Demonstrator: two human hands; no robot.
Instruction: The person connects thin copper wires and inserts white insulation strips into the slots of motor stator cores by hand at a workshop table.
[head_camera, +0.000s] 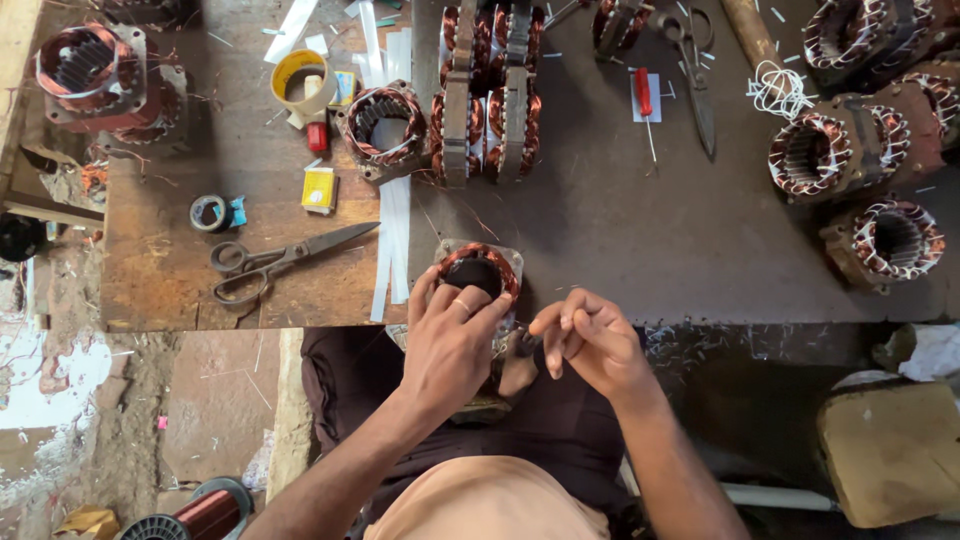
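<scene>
Work in hand: a square-framed motor stator wound with copper wire (478, 270) sits at the near edge of the dark, worn desk (620, 240), partly over the person's lap.
Left hand: the left hand (450, 340) lies over the stator's near rim, fingers spread and pressed on the copper coil; it grips the stator's edge rather than closing into a fist.
Right hand: the right hand (585, 335) is just beside the stator, its fingertips pinched together on something small and thin; what it holds is too small to tell.
Progress, as a judgement: the coil ring already looks full and shaped, so winding seems done; the fine work at the rim, perhaps tying or insulating, looks unfinished.
Nearby on the desk: steel scissors with dark handles (285, 260), white paper strips (393, 235), a roll of yellow tape (303, 80), a small yellow box (319, 189).
Further off: other copper-wound stators (835, 150) at the far right, well apart from the hands.
Floor: a spool of copper wire (205, 512) lies at lower left.
</scene>
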